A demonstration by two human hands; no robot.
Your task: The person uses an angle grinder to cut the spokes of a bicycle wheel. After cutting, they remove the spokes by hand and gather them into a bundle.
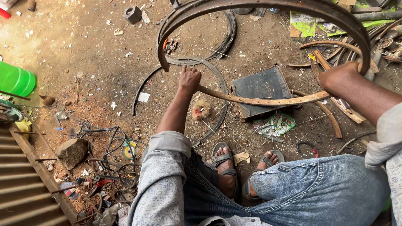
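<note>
Left hand (pixel 189 80) — fingers clenched on the rusty wheel rim (pixel 268 101) at its 8 o'clock. Right hand (pixel 340 76) grips the rim at 3 o'clock (fingers closed). The rim hangs above the dirt floor (pixel 83 50) — over a dark flat board (pixel 261 88).

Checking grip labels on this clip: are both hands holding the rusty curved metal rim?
Yes, the left hand grips the rusty curved metal rim at its lower end and the right hand grips it further along.
</note>
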